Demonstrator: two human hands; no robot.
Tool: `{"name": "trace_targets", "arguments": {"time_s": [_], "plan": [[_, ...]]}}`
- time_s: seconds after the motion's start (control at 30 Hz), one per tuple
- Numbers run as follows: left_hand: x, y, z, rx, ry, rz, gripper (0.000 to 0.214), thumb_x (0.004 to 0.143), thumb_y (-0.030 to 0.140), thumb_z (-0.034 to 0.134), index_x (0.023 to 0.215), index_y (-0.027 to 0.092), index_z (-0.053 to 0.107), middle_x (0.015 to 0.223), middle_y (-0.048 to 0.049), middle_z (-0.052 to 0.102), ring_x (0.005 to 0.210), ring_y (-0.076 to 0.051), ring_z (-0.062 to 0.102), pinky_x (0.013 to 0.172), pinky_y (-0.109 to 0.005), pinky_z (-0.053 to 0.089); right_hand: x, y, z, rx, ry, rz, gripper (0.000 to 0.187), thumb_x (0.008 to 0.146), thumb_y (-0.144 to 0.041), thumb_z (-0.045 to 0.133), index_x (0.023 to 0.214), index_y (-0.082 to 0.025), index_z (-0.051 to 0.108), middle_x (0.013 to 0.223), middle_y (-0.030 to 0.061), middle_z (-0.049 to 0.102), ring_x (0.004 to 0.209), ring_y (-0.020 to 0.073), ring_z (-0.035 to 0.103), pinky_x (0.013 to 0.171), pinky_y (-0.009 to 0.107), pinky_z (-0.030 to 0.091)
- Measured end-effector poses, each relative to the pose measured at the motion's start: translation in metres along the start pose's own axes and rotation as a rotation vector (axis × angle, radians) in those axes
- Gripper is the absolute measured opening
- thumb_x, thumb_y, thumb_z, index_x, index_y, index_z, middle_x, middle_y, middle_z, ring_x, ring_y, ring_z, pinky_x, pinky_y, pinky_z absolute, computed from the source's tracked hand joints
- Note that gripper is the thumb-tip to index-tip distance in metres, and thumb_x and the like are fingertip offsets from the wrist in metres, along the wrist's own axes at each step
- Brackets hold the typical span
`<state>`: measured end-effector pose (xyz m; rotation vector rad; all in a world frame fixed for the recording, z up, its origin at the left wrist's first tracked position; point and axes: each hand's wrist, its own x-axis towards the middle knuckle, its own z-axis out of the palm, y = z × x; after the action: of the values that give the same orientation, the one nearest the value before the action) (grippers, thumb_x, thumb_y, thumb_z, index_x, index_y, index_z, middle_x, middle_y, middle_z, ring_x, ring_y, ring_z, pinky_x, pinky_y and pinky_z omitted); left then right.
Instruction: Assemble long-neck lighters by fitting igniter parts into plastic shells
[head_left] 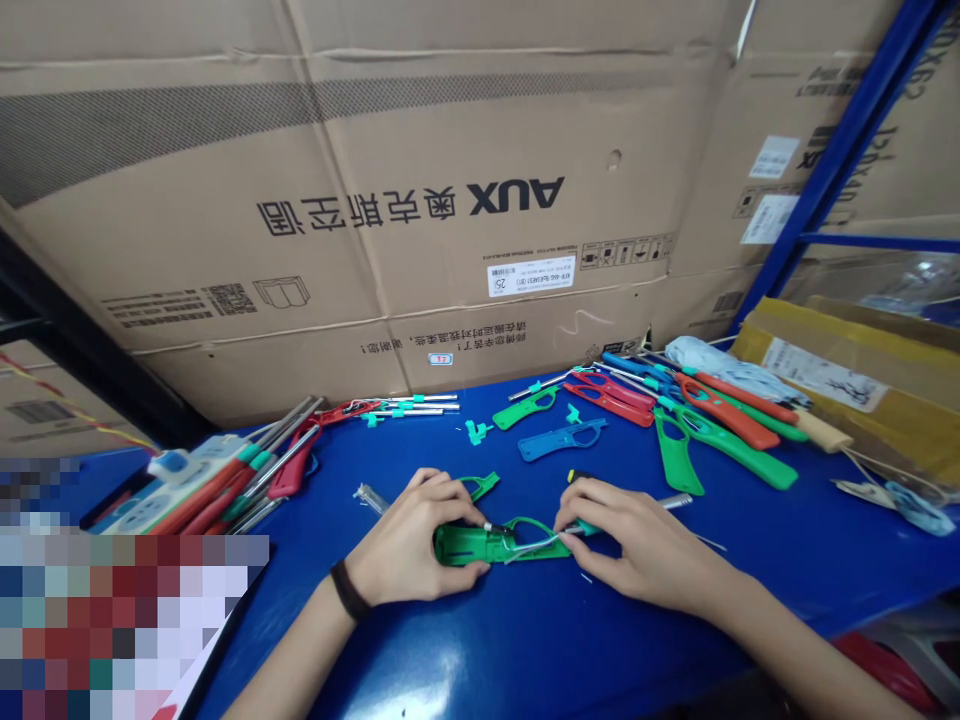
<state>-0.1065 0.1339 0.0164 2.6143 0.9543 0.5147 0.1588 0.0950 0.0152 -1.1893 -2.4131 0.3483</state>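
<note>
Head view. Left hand (427, 540), dark wristband (349, 590) on the wrist: grip closed around the left end of a green shell (465, 545), thumb along the near side, fingers over the far side. Shell lay hollow side up near the middle of the worktop (420, 660), well apart from its back edge. A small black part (496, 529) sat at the left fingertips. Right hand (630, 540): grip narrow, thumb and fingertips pinching a pale lead (534, 545) above the shell's right end. A metal rod (676, 501) projected from behind the right hand; could not tell whether the grip also held it. A second green piece (484, 487) lay just beyond the left hand.

Toward the back edge: a blue shell (555, 442), red shells (611, 395) and metal rods (420, 406) with teal fittings. Toward the back right corner: green and orange shells (727, 412), near a yellow-taped box (840, 370). At the left edge: red handles (202, 495) beside a power strip (142, 510). A large carton (420, 120) stood behind the back edge.
</note>
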Motion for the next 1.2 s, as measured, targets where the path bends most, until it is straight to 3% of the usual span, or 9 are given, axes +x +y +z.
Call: {"name": "trace_targets", "arguments": {"time_s": [0.2, 0.6, 0.87, 1.2], "plan": [[0.003, 0.003, -0.001, -0.013, 0.012, 0.014, 0.035, 0.070, 0.034, 0.070, 0.103, 0.025, 0.065, 0.089, -0.0016, 0.067, 0.083, -0.019, 0.059, 0.090, -0.040, 0.034, 0.001, 0.002, 0.001, -0.001, -0.014, -0.013, 0.018, 0.086, -0.018, 0.050, 0.094, -0.025, 0.064, 0.095, 0.0011, 0.063, 0.085, 0.0154, 0.060, 0.073, 0.026, 0.046], [0.002, 0.003, 0.003, 0.004, -0.002, 0.075, 0.030, 0.076, 0.034, 0.068, 0.106, 0.028, 0.068, 0.090, -0.0018, 0.070, 0.082, -0.018, 0.062, 0.082, -0.036, 0.042, 0.005, 0.007, 0.005, -0.004, -0.029, -0.019, 0.016, 0.090, -0.027, 0.049, 0.095, -0.026, 0.065, 0.093, 0.0010, 0.065, 0.089, 0.0154, 0.060, 0.072, 0.024, 0.046], [0.001, 0.003, 0.004, 0.159, -0.014, 0.113, 0.032, 0.086, 0.035, 0.058, 0.117, 0.029, 0.063, 0.100, -0.0044, 0.069, 0.089, -0.020, 0.061, 0.081, -0.036, 0.048, 0.002, 0.010, 0.007, 0.021, 0.007, 0.014, 0.015, 0.089, -0.024, 0.049, 0.093, -0.025, 0.064, 0.091, -0.0001, 0.065, 0.081, 0.0138, 0.061, 0.064, 0.022, 0.043], [0.002, 0.000, 0.018, 0.195, -0.017, 0.141, 0.035, 0.093, 0.031, 0.048, 0.127, 0.024, 0.054, 0.118, -0.0045, 0.066, 0.093, -0.020, 0.059, 0.082, -0.036, 0.050, -0.002, 0.013, 0.009, 0.055, 0.055, 0.051, 0.013, 0.089, -0.023, 0.048, 0.090, -0.024, 0.061, 0.087, 0.0003, 0.065, 0.077, 0.0139, 0.061, 0.065, 0.023, 0.044]]}}
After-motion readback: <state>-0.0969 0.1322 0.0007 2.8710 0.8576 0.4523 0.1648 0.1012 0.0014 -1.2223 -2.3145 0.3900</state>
